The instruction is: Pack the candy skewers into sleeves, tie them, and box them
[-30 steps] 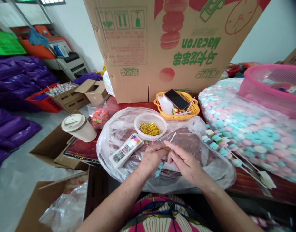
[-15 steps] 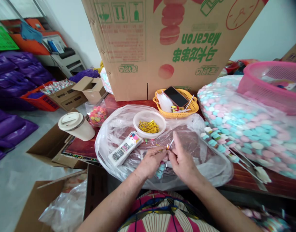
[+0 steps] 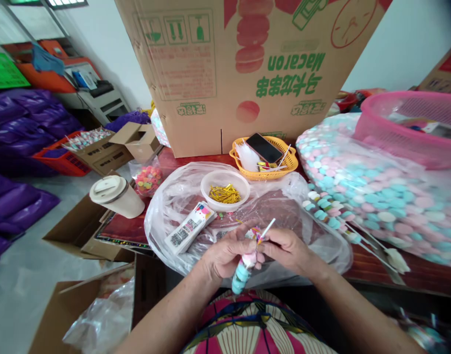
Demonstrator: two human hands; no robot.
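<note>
My left hand is closed around a marshmallow skewer, whose blue and pink pieces hang below the fingers in a clear wrapper. Its white stick points up and to the right. With fingertips pinched, my right hand meets the left at the wrapper's neck, where a gold twist tie shows; its ends are partly hidden by the fingers. Just beyond the hands stand a white bowl of gold twist ties and a stack of printed cards on a clear plastic sheet.
A yellow basket holds a phone. Several marshmallow skewers lie right, beside a large bag of marshmallows under a pink basket. A cup stands left; a big carton rises behind.
My hands have tilted and drawn slightly lower, bringing the marshmallow skewer into fuller view. The right index finger, raised before, is now bent in at the wrapper's neck.
</note>
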